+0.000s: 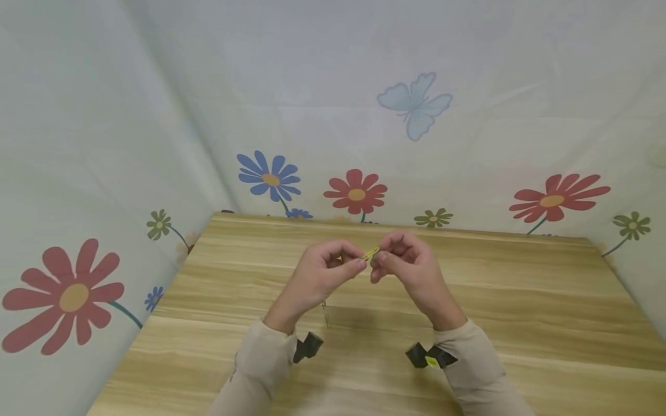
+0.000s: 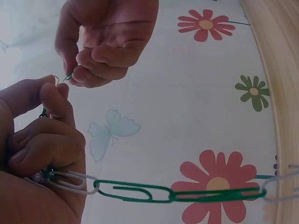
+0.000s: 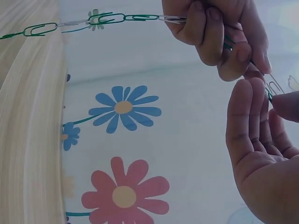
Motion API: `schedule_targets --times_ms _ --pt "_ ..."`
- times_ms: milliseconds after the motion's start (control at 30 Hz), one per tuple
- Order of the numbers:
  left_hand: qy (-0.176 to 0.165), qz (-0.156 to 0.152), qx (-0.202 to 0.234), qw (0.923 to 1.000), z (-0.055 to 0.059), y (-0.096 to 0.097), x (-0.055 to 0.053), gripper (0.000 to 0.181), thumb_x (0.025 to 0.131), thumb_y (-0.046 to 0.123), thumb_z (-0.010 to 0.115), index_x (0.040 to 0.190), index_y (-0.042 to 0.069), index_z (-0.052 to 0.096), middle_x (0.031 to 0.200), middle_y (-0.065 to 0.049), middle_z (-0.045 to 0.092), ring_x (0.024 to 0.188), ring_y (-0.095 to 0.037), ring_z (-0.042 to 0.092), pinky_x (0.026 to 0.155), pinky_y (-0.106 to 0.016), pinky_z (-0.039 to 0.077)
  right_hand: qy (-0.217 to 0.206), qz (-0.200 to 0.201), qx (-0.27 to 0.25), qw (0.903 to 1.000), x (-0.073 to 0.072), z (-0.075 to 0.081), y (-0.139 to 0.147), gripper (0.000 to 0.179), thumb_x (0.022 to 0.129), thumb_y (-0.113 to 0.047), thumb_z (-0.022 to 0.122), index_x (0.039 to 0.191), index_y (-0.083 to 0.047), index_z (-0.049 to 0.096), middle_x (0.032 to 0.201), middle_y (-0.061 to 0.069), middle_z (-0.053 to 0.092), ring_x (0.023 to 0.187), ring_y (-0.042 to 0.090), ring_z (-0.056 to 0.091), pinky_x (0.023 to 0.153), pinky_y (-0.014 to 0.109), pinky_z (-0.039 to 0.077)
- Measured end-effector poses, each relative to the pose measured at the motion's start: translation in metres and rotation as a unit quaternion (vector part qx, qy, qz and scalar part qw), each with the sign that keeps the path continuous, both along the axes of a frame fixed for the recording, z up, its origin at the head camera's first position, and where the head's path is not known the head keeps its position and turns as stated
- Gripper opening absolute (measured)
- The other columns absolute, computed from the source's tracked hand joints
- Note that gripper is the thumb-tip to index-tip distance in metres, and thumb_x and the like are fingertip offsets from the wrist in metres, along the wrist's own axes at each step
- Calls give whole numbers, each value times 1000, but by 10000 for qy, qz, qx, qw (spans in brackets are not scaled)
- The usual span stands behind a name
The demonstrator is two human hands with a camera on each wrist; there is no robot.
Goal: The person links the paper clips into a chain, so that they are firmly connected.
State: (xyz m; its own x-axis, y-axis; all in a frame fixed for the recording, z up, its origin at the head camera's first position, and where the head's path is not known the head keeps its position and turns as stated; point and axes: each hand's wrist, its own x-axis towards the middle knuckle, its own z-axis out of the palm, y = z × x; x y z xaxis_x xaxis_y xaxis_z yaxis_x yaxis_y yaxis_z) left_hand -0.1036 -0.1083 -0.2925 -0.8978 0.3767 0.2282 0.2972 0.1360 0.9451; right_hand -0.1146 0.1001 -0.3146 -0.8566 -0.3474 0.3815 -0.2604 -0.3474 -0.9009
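Observation:
Both hands meet above the table, fingertips close together. My left hand (image 1: 329,268) pinches the end of a paper clip chain between thumb and forefinger, with its other fingers curled around more of the chain. From below that hand the chain (image 1: 326,315) hangs down, its links green paper clips (image 2: 135,191) and pale ones (image 2: 70,181). My right hand (image 1: 411,267) pinches a green paper clip (image 2: 68,76) between thumb and fingers. Right at the fingertips a pale wire clip (image 3: 275,85) shows between the two hands; fingers partly hide where the clips meet.
A wood-grain table (image 1: 520,312) spreads beneath the hands. Behind it hangs a pale cloth backdrop (image 1: 312,86) printed with flowers and a butterfly. Black wrist cameras (image 1: 312,345) are strapped over the beige sleeves (image 1: 260,361).

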Motion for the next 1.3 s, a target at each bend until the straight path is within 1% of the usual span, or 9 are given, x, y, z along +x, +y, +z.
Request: schedule_targets --times_ms 267,333,433,633,767,867,1033,1200,1300 --pt "79 -16 -194 9998 -1 2 1 17 96 17 71 106 4 73 90 -4 67 66 -33 56 59 -26 46 245 -404 -44 9989 3 6 3 7 99 5 55 101 11 52 84 9 64 69 21 67 69 39 60" --pt "71 -44 -220 9997 -2 3 1 16 97 18 70 106 4 72 91 -3 67 67 -30 56 60 -27 46 250 -579 -252 9977 4 8 3 1 99 6 53 99 8 54 83 9 64 69 20 67 69 37 60" --pt "96 -129 -238 9996 -3 4 0 14 98 18 67 104 5 72 86 -3 64 65 -22 53 59 -26 44 133 -832 -865 9927 4 12 5 9 98 8 51 95 1 56 85 9 63 68 19 67 67 35 60" --pt "133 -494 -376 9980 -8 6 -2 14 101 17 63 109 7 70 80 -4 58 68 -19 53 56 -26 39 -66 -974 -2213 9703 1 19 18 15 100 9 47 92 0 55 85 11 64 67 21 65 64 33 58" --pt "-67 -861 -646 9942 -10 6 -3 28 103 19 60 129 8 64 81 -5 63 71 -20 57 56 -28 39 -160 -1084 -2692 9568 -2 23 33 16 100 9 46 90 2 56 84 13 65 65 22 63 63 33 58" --pt "-203 -996 -818 9915 -13 5 -7 35 103 18 59 136 8 58 80 -6 65 65 -19 52 55 -27 38 -209 -1486 -2917 9447 -5 27 45 15 100 7 47 89 1 55 84 14 66 62 22 63 60 31 57" --pt "-517 -1150 -798 9888 -23 5 -13 24 104 14 56 126 5 65 80 -4 65 55 -15 39 51 -24 34 -172 -2049 -3201 9248 -9 30 62 13 99 7 50 88 3 53 84 17 66 59 23 62 57 31 56" --pt "-934 -1441 -718 9825 -31 5 -16 19 105 13 55 118 7 68 80 -6 64 53 -15 41 46 -24 35 -87 -2227 -3245 9193 -9 32 70 9 98 8 54 91 5 52 85 20 65 58 26 62 58 33 57" --pt "-1084 -1460 -733 9806 -34 5 -18 17 105 13 55 115 9 69 79 -6 63 53 -15 40 46 -23 33 -57 -2459 -3463 9053 -9 36 78 9 96 9 57 91 7 51 84 22 64 56 28 61 55 34 57"
